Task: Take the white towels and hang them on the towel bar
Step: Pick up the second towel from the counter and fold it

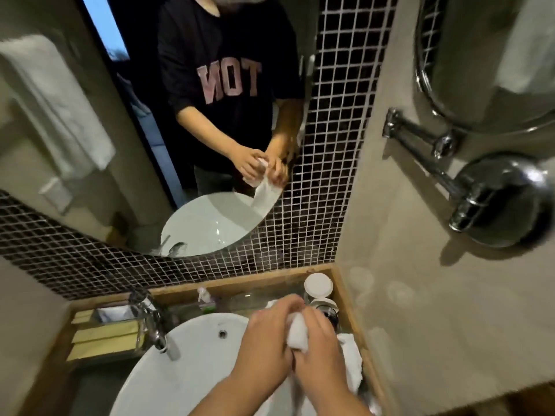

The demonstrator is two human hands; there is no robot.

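Both my hands hold one small white towel (pixel 297 333) above the right rim of the white basin (pixel 186 349). My left hand (pixel 267 340) grips its left side and my right hand (pixel 319 352) its right side, with the cloth bunched between them. Another white towel (pixel 353 361) lies on the counter just right of the basin, partly under my right wrist. The round mirror (pixel 90 130) reflects my hands with the cloth hanging down, and a white towel hanging on the wall behind me. No towel bar shows directly.
A chrome tap (pixel 156 328) stands at the basin's left. Behind it are a tray of folded items (pixel 102 331), a small bottle (pixel 205 298) and a white-lidded jar (pixel 318 285). A chrome swing-arm mirror (pixel 495 190) juts from the right wall.
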